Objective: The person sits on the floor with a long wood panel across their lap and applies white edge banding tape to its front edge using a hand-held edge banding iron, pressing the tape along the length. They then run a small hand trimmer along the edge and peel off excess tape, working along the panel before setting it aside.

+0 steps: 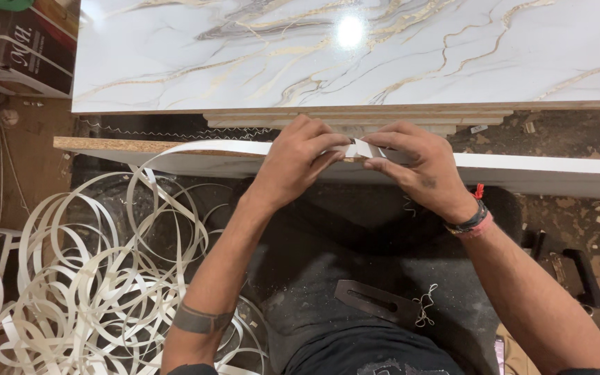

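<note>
A narrow chipboard panel (543, 173) lies across in front of me, its edge partly covered by a white edge-banding strip (210, 147). My left hand (300, 160) pinches the strip's end against the panel's edge. My right hand (418, 163) meets it from the right, fingers closed on the same strip end, where a small folded white tip shows between the two hands. The strip runs left from my hands and curls down toward the floor.
A big glossy marble-patterned board (355, 48) lies beyond the panel. A tangle of loose white banding (92, 278) covers the floor at left. A flat metal blade-like tool (376, 300) rests on my lap. Boxes (19, 48) stand at top left.
</note>
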Demonstrator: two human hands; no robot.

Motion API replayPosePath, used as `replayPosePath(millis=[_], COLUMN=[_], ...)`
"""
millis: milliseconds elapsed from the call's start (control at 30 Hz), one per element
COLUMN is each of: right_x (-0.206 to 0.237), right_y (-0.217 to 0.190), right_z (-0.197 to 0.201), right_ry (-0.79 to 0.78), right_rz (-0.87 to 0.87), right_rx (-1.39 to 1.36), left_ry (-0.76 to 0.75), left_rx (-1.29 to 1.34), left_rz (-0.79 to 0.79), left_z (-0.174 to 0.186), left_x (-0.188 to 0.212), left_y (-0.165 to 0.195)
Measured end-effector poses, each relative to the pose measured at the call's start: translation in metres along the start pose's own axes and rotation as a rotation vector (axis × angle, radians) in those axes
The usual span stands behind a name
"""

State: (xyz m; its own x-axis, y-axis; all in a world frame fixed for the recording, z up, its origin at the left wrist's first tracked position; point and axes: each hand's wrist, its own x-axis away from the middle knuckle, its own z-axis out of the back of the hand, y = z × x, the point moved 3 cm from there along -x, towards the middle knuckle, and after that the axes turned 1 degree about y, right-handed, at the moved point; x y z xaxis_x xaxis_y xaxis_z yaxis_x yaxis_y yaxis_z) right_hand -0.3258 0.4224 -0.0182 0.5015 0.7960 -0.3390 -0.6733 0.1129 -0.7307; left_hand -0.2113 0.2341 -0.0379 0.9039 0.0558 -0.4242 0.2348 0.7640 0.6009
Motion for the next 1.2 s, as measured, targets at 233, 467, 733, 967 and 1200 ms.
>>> replayPosePath(millis=[233,467,733,967,1200], right_x=[0.004,0.004,0.001,0.000,0.000], right_y=[0.002,-0.002,-0.004,-0.008,-0.010], right_z=[0.000,0.002,0.000,-0.008,-0.011], right_ry=[-0.004,0.006,-0.036,-0.036,-0.014], right_rz=[-0.049,0.052,0.020,0.030,0.028], right_rx=[-0.049,-0.025,0.085,0.222,0.248], left_ry=[-0.011,-0.044,-0.067,-0.058,-0.011], left_rx=[-0.008,0.098,0.138,0.119,0.033], left_rz=[-0.012,0.144,0.128,0.110,0.064], left_z=[-0.008,-0.008,-0.009,-0.010,-0.002], left_x=[-0.003,0.000,0.002,0.002,0.001], left_y=[0.014,0.005,0.001,0.005,0.010])
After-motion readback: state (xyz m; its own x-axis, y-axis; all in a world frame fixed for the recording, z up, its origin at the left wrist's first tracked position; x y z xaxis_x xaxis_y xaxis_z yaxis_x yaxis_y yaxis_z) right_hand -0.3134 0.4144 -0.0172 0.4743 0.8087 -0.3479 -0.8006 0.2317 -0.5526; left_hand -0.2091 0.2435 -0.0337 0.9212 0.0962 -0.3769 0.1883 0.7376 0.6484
